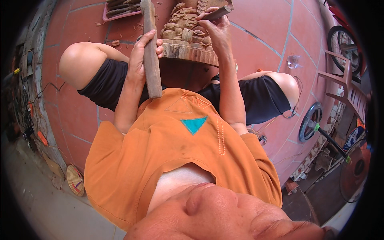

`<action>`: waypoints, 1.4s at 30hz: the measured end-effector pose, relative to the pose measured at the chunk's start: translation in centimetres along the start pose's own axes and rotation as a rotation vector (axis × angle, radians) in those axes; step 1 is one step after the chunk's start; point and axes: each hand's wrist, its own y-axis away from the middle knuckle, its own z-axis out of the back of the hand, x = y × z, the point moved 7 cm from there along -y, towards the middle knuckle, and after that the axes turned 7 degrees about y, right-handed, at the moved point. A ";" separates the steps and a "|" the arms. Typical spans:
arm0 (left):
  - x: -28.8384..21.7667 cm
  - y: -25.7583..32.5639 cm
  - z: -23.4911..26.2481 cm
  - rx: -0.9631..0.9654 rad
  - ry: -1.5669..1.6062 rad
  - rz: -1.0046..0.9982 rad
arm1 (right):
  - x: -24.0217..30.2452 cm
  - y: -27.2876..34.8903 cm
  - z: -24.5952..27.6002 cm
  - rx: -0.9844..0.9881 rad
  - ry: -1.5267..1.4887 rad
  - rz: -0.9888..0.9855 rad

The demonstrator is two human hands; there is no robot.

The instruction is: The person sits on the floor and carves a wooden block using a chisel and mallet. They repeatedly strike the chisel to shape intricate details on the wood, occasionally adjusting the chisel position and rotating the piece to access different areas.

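Note:
Between my bent legs stands a carved wooden block (188,51), its sides covered in raised scrolls and rounded shapes above a rough, plain base. My left hand (140,55) is wrapped around a long, flat wooden mallet (151,72), which stands lengthwise to the left of the carving. In my right hand (219,34) is a chisel with a dark, thick handle (217,13), gripped at the carving's upper right. The chisel slants down toward the carved surface; its tip is too small to make out against the wood.
A pink tray (120,15) of several tools lies at the far left, near wood chips (115,43) on the red tiles. To the right are a clear cup (294,62), a plastic chair (342,80), a wheel (345,50) and a fan's round base (311,122). Cables trail nearby.

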 end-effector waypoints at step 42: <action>-11.7 1.9 -20.8 0.415 -1.800 -0.470 | 2.5 -1.2 -3.4 -0.013 0.670 0.149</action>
